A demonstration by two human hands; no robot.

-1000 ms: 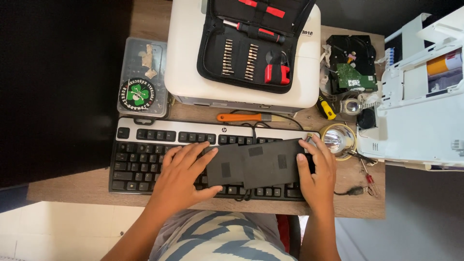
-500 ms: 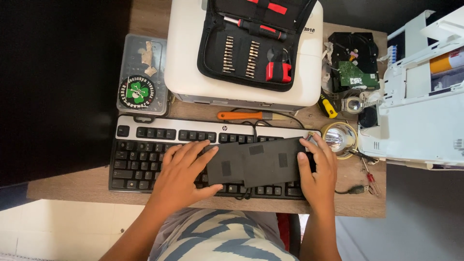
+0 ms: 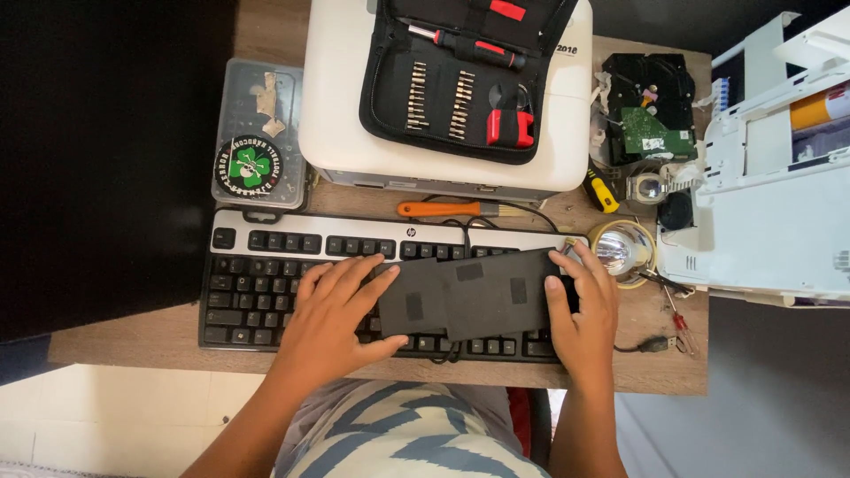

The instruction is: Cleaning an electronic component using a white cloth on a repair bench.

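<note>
A flat black rectangular panel point(image 3: 474, 296) with small dark pads lies across the right half of a black and silver keyboard point(image 3: 292, 265). My left hand point(image 3: 332, 314) grips the panel's left end, thumb under the lower corner and fingers spread over the keys. My right hand point(image 3: 584, 310) holds the right end, index finger along the panel's edge. The panel sits roughly level between both hands.
A white printer point(image 3: 345, 124) behind the keyboard carries an open black screwdriver-bit case point(image 3: 465, 75). An orange-handled brush point(image 3: 443, 209), a clear box with a green sticker point(image 3: 257, 133), a disassembled hard drive point(image 3: 651, 111), a reflector lamp point(image 3: 620, 250) and a white machine point(image 3: 770, 186) surround it.
</note>
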